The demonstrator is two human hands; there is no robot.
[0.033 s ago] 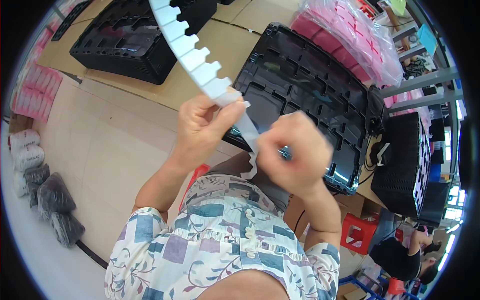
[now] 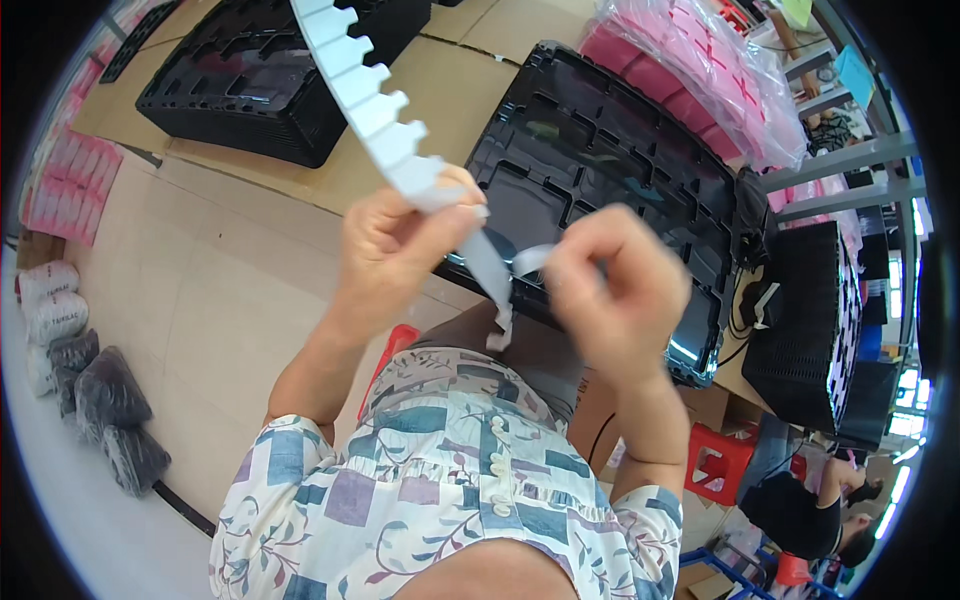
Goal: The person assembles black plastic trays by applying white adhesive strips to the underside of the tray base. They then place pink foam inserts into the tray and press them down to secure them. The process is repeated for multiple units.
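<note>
A long white strip with notched teeth along one edge [image 2: 372,108] runs from the top of the view down past the table's edge. My left hand [image 2: 385,245] pinches it between thumb and fingers, and its loose lower end hangs curled over my lap. My right hand [image 2: 620,290], blurred by motion, is closed on a narrow whitish curl [image 2: 533,260] that sticks out at its left side. Whether this curl is still joined to the strip, I cannot tell. Beyond both hands lies a glossy black moulded plastic tray [image 2: 520,195] with raised ridges.
Another stack of black trays [image 2: 300,135] stands on the tan table at far left. Pink trays in clear plastic [image 2: 690,80] lie behind the near tray. More black trays [image 2: 795,330] stand at right, near a red stool [image 2: 712,465] and a seated person [image 2: 800,510].
My right hand has moved right, away from the strip, and the whitish curl now shows beside it. My left hand has shifted slightly left with the strip.
</note>
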